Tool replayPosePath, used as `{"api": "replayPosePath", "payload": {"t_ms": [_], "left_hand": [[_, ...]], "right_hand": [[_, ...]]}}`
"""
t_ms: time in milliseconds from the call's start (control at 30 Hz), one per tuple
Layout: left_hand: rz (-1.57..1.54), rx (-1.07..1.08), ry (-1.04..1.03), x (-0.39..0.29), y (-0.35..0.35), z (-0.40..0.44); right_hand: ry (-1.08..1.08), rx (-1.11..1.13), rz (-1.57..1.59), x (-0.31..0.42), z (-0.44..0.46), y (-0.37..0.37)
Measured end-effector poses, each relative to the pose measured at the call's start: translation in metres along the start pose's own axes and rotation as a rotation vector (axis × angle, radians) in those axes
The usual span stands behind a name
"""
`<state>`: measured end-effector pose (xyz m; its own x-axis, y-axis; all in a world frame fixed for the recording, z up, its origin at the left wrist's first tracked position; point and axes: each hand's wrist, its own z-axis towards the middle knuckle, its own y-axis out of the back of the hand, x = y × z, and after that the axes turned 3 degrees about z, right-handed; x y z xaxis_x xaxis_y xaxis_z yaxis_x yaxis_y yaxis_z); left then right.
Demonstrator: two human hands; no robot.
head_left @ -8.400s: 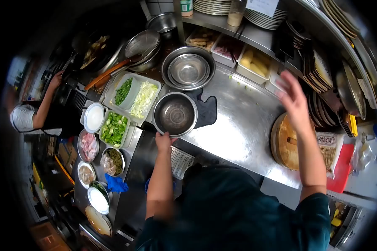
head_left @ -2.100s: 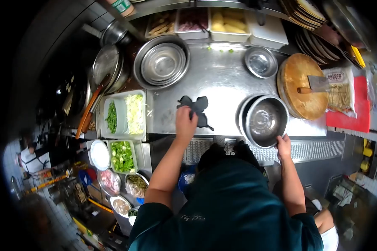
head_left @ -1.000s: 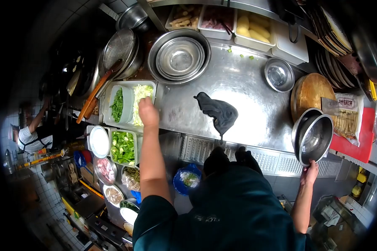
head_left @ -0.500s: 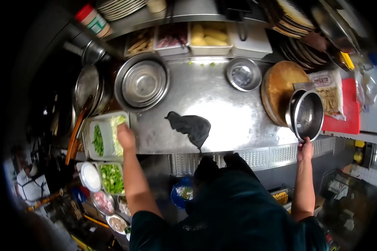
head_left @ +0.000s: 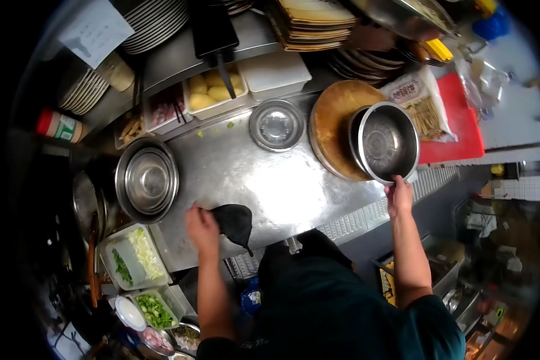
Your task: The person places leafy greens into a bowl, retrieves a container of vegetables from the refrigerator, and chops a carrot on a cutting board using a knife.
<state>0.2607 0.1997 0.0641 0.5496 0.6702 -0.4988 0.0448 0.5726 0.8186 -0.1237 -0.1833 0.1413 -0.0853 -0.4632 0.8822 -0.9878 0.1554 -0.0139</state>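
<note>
My right hand (head_left: pixel 399 195) grips the near rim of a steel bowl (head_left: pixel 387 144), thumb on the edge. The bowl is tilted, with another bowl rim (head_left: pixel 355 138) close behind it. Both overlap the round wooden chopping board (head_left: pixel 333 120). My left hand (head_left: pixel 202 229) is over the counter with curled fingers, at the left end of a crumpled black cloth (head_left: pixel 237 221). What those fingers hold, if anything, is hidden. Below left of it is a container (head_left: pixel 165 264) of shredded pale vegetable (head_left: pixel 144 255) and chopped greens (head_left: pixel 123 268).
Nested steel bowls (head_left: pixel 147 179) stand on the left of the steel counter (head_left: pixel 222 162); another steel bowl (head_left: pixel 276 125) sits at the back. Food tubs (head_left: pixel 216 102) line the rear below a shelf of plates (head_left: pixel 156 24). A red board (head_left: pixel 456 120) lies right.
My left hand has left the shredded vegetable and moved right to the black cloth. My right hand still grips the bowl, which now overlaps more of the chopping board. The view has turned.
</note>
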Motion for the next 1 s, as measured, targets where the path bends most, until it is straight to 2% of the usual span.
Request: {"api": "replayPosePath", "payload": {"t_ms": [33, 100, 167, 233, 400, 600, 700, 767, 833, 900, 933, 967, 1000], "left_hand": [[-0.084, 0.036, -0.002, -0.018, -0.015, 0.015], [-0.062, -0.037, -0.14, -0.029, -0.052, 0.044], [-0.121, 0.05, -0.073, -0.019, -0.098, 0.079], [-0.083, 0.025, -0.067, -0.024, -0.125, 0.119], [-0.073, -0.109, 0.215, -0.019, -0.2, 0.189], [-0.008, -0.162, 0.004, -0.084, -0.24, 0.179], [0.074, -0.077, -0.111, -0.088, -0.262, 0.178], [0.051, -0.119, -0.15, -0.091, -0.27, 0.177], [0.053, -0.091, -0.201, -0.074, -0.272, 0.179], [0.118, -0.051, -0.261, -0.065, -0.262, 0.164], [0.074, -0.045, -0.255, -0.063, -0.254, 0.151], [0.038, -0.039, -0.247, -0.066, -0.245, 0.135], [0.044, -0.033, -0.262, -0.074, -0.237, 0.115]], "right_hand": [[-0.011, 0.013, -0.024, 0.007, -0.003, -0.008], [-0.094, 0.082, -0.04, 0.016, 0.006, -0.008], [-0.112, 0.103, -0.035, 0.024, 0.013, -0.008], [-0.168, 0.168, -0.034, 0.031, 0.016, -0.003], [-0.176, 0.147, -0.107, 0.038, 0.016, 0.019], [-0.056, 0.018, -0.203, 0.032, 0.024, 0.059], [0.031, -0.018, -0.211, 0.015, 0.036, 0.081], [0.119, 0.076, -0.226, -0.005, 0.031, 0.091], [-0.008, 0.231, -0.388, -0.015, -0.003, 0.074], [-0.227, 0.533, -0.404, -0.039, -0.027, 0.067], [-0.405, 0.669, -0.514, -0.057, -0.03, 0.067], [-0.652, 0.764, -0.476, -0.076, -0.034, 0.058], [-0.87, 0.75, -0.517, -0.09, -0.041, 0.04]]}}
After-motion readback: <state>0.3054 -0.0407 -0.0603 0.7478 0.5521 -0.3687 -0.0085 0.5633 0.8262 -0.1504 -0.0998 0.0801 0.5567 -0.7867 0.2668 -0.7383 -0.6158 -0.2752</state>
